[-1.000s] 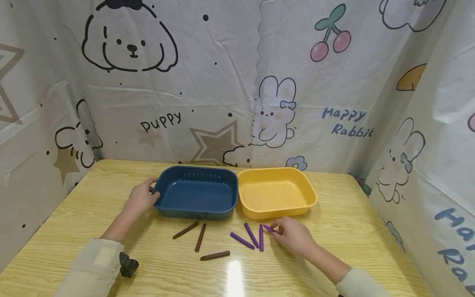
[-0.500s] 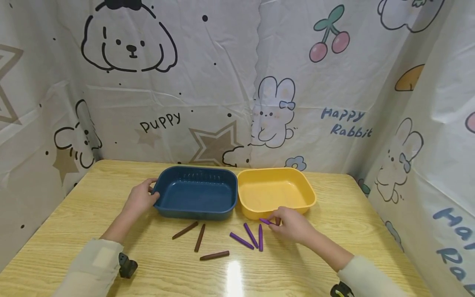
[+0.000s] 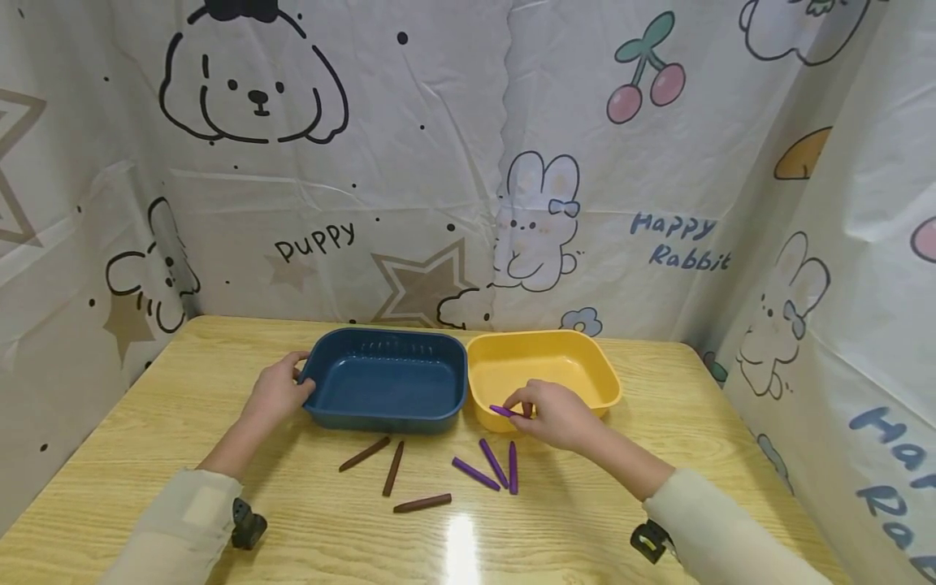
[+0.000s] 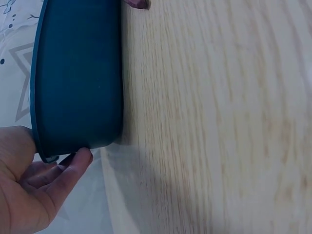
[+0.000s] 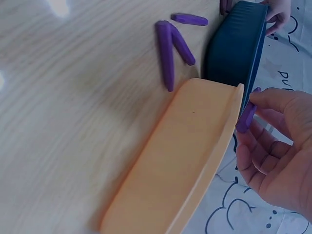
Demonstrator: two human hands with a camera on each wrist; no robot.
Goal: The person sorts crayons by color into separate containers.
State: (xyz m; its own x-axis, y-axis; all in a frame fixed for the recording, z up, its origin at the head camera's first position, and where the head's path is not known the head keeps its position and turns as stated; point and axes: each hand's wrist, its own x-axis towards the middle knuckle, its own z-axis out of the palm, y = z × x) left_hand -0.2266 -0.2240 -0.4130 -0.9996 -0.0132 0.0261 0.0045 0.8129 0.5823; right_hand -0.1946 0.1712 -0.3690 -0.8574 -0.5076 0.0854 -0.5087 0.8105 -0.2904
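Observation:
My right hand [image 3: 559, 414] pinches a purple crayon [image 3: 500, 411] between thumb and fingers, above the near rim of the yellow bin [image 3: 483, 414]. In the right wrist view the held crayon [image 5: 246, 117] is just beyond the bin's edge. At the left end of the dark blue bin [image 3: 387, 424], my left hand [image 3: 278, 392] grips the rim, its fingers reaching under the edge in the left wrist view. The floor of the yellow bin is partly hidden by my right hand; no crayons show in either bin.
Three purple crayons [image 3: 476, 474] lie on the wooden table [image 3: 307, 536] before the yellow bin. Three brown crayons [image 3: 422, 504] lie further left. The bins stand side by side, near a printed cloth [image 3: 439, 187] hanging behind the table.
My right hand has lifted the purple crayon from beside the others on the table, moving it away from me and slightly left to the yellow bin's rim. My left hand stays put.

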